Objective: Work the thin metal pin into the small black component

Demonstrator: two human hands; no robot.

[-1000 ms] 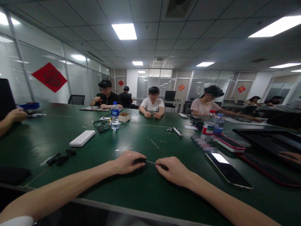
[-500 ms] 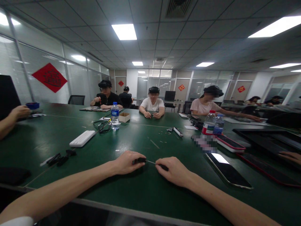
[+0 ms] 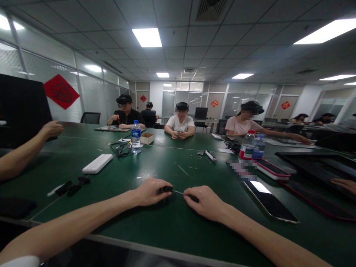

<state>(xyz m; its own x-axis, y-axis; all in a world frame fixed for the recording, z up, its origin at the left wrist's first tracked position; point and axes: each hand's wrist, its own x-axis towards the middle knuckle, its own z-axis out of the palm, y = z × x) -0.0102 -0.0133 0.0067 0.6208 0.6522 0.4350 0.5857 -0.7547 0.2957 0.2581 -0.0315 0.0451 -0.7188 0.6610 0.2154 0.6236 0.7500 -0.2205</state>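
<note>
Over the green table [image 3: 155, 230], my left hand [image 3: 151, 191] is closed on a small black part [image 3: 164, 189], whose exact kind I cannot make out. My right hand [image 3: 204, 200] grips a dark-handled screwdriver [image 3: 194, 198], mostly covered by the fingers. From it a thin metal shaft [image 3: 178, 191] points left, its tip close to or touching the black part. Both wrists stay low above the tabletop. To the right of my right hand lies a smartphone [image 3: 269, 202].
Left are a white power bank [image 3: 98, 164] and several small black pieces [image 3: 72, 186]. Ahead stand a water bottle [image 3: 136, 137], cables [image 3: 121, 149] and a small box [image 3: 147, 138]. A white stick-like device [image 3: 210, 156] and bottles [image 3: 247, 145] are right. A co-worker's arm [image 3: 30, 148] reaches in left.
My hands, the black part and the screwdriver look almost unchanged. At the left, a co-worker's arm has moved right and a large black panel shows more; the blue container is no longer seen.
</note>
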